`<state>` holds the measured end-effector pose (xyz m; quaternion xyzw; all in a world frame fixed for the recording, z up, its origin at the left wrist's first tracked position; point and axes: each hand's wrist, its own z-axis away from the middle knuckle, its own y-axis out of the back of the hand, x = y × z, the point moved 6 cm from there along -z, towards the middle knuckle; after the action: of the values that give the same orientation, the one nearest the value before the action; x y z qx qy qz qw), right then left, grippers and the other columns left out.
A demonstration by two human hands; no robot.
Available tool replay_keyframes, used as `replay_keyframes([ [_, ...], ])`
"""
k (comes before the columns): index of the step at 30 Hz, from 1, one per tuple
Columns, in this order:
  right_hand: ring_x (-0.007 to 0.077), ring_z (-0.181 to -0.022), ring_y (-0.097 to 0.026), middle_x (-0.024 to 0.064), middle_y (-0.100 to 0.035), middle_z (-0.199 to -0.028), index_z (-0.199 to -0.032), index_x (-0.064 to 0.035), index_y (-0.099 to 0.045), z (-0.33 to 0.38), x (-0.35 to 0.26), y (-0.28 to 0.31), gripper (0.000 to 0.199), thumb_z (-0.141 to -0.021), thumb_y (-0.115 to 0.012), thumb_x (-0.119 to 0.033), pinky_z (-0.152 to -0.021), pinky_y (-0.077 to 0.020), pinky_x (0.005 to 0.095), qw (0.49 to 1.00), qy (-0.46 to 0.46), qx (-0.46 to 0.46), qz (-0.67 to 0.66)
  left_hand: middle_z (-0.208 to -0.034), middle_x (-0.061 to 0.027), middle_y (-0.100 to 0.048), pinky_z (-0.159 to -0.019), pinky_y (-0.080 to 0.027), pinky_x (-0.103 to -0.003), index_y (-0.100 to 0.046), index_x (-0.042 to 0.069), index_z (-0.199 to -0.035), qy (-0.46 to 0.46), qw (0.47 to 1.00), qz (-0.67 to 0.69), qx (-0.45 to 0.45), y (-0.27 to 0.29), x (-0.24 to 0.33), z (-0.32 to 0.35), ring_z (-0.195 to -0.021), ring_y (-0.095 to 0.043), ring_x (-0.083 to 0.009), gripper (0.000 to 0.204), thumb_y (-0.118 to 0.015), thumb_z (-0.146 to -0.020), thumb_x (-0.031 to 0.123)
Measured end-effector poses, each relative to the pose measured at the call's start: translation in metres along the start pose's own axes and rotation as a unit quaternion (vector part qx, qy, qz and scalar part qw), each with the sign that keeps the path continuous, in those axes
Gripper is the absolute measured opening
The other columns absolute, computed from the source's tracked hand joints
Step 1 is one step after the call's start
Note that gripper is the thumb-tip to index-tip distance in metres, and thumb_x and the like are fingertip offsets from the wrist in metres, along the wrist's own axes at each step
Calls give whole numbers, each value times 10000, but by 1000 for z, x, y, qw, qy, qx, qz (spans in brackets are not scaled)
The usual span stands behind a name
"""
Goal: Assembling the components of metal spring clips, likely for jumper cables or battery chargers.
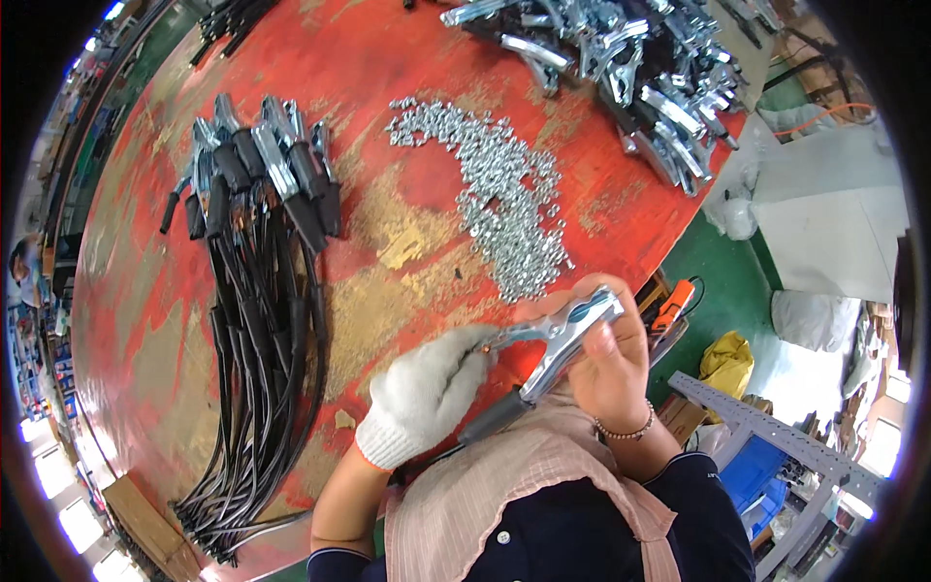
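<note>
A silver spring clamp (567, 339) with a black handle sleeve is held in front of my body, above the near edge of the red table (388, 281). My right hand (613, 354), bare with a beaded bracelet, wraps round its jaw end. The white-gloved left hand (427, 388) pinches the end of the clamp's other arm, where a small copper-coloured bit shows at the fingertips. Beyond the hands lies a spread of small silver nuts (509, 194). To the left is a bundle of black cables (257, 330) with clamps (262, 160) at their far ends.
A large heap of silver clamps (630, 73) covers the far right of the table. More black cables (228, 29) lie at the far left. Right of the table are an orange-handled tool (674, 306), a yellow bag (727, 364), a grey metal rack (776, 432) and a white box (824, 233).
</note>
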<state>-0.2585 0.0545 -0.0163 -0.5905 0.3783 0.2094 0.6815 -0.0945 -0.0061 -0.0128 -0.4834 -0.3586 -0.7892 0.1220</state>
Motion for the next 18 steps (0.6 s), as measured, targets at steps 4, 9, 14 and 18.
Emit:
replay_keyframes([
  [4,353,-1092,-618,200,-624,-1119,-1228,-8,-439,-9,6,4,438,-966,-581,-329,-965,-476,479,994,-44,14,98,-862,-119,-690,-722,-521,-304,-609,24,-1165,21,1000,19,-3,-2,-10,-1,-787,-685,-206,255,-509,-948,111],
  [9,209,-991,-625,121,-646,-1053,-1126,-9,-615,-74,-26,24,302,-1020,-495,-264,-891,-478,333,864,82,-26,497,-797,-106,-656,-682,-507,-321,-618,33,-1135,52,992,101,58,1,-28,9,-733,-656,-203,239,-524,-954,156],
  [14,262,-883,-607,59,-639,-916,-969,-107,-695,-131,-16,33,145,-863,-625,-176,-784,-494,372,567,274,-143,764,-873,-79,-638,-742,-470,-277,-608,-13,-1174,68,983,161,49,4,-31,12,-800,-582,-126,286,-516,-962,155],
  [18,224,-860,-623,24,-637,-853,-858,-157,-676,-153,17,26,100,-786,-620,-195,-727,-490,362,443,286,-192,828,-838,-147,-662,-709,-502,-351,-624,26,-1144,45,991,90,93,9,-39,18,-770,-653,-230,292,-522,-946,213],
])
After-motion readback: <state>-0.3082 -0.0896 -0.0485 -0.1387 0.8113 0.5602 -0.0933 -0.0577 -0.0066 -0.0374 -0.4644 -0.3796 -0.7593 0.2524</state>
